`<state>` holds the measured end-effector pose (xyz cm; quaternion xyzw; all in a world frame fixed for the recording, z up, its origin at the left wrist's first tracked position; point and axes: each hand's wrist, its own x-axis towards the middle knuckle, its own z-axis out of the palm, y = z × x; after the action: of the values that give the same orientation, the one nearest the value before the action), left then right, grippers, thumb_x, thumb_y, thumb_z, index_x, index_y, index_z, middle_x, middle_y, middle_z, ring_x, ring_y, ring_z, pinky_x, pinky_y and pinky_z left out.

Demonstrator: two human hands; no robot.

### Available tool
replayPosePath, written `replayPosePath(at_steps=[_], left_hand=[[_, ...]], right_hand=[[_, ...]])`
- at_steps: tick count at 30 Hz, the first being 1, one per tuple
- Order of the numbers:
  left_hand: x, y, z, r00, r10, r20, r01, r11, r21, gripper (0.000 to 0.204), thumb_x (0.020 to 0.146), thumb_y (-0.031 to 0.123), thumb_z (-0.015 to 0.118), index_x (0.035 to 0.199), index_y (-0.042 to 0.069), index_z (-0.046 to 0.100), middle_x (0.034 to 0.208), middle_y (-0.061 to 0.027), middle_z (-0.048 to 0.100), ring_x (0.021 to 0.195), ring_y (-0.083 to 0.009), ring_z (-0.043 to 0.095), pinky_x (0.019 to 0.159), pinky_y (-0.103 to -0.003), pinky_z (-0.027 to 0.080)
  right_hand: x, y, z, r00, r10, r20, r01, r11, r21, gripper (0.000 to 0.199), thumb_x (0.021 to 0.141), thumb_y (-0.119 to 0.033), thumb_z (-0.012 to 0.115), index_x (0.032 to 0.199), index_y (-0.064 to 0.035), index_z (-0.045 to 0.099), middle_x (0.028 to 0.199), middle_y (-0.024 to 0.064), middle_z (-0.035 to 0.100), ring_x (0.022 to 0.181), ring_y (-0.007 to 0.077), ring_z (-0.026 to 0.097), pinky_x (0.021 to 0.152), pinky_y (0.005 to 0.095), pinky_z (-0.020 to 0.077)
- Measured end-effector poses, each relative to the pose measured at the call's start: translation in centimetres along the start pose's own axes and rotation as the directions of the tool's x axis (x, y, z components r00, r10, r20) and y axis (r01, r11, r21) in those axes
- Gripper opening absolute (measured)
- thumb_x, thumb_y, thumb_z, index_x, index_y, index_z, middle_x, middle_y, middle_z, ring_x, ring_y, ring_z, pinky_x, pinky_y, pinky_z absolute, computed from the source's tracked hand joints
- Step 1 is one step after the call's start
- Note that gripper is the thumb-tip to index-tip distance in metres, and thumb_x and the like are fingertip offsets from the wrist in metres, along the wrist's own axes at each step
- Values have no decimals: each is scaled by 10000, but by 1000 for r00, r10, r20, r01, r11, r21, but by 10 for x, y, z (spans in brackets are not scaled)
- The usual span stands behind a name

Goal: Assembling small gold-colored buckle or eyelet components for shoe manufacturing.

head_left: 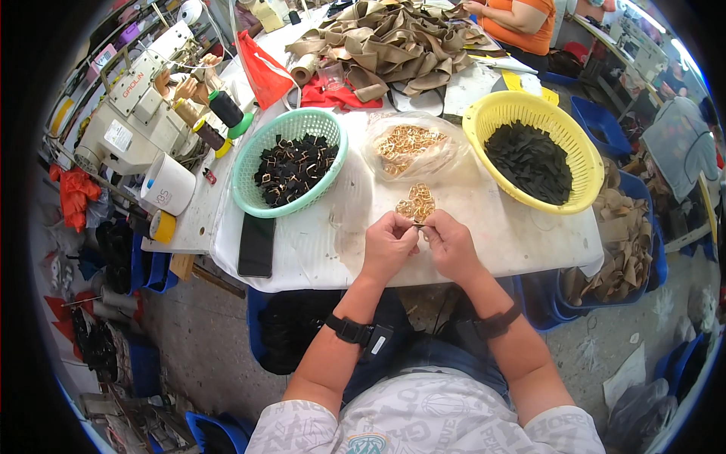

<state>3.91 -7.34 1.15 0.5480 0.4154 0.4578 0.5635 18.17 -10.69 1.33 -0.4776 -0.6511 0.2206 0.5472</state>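
Note:
Both hands meet close to the table's near edge, fingers pinched together. My left hand [391, 246] and my right hand [451, 244] grip a small dark strip [418, 225] between their fingertips; most of it is hidden. Just beyond the fingers lies a small pile of gold metal rings [417, 201]. Behind that pile, a clear plastic bag [439, 163] holds many more gold rings. To the left, a mint-green basket [240, 181] contains black strips fitted with gold rings. A yellow basket [586, 163] on the right is filled with plain black strips.
A dark phone [256, 246] lies at the table's left front edge. Sewing machines [136, 98] and thread spools [225, 110] stand at the left. Brown material pieces [408, 45] are heaped at the back, near a person in orange [522, 26]. Blue bins [658, 257] sit at right.

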Motion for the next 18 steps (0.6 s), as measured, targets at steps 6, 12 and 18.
replayPosePath(at_steps=[6,12,18], left_hand=[[4,2,-7,996,-71,57,76,991,-106,42,838,4,622,840,-15,585,711,-72,637,561,-103,597,506,-228,483],[3,5,-7,997,-49,66,58,988,-146,34,837,-1,624,830,-13,593,708,-72,635,546,-104,592,488,-226,475],[-1,-6,0,999,30,-20,-31,999,-32,48,837,-10,621,861,-13,579,686,-61,622,517,-94,575,460,-217,454]], right_hand=[[0,-2,0,1000,16,-17,-16,1000,-12,72,833,24,582,871,-18,538,743,170,562,671,340,579,603,349,464],[-3,10,-1,985,168,23,-170,979,115,35,856,2,576,872,-15,549,735,150,568,642,282,571,597,328,456],[-3,6,0,987,154,48,-159,978,133,17,882,-14,560,876,-13,544,696,87,557,597,172,542,577,287,445]])
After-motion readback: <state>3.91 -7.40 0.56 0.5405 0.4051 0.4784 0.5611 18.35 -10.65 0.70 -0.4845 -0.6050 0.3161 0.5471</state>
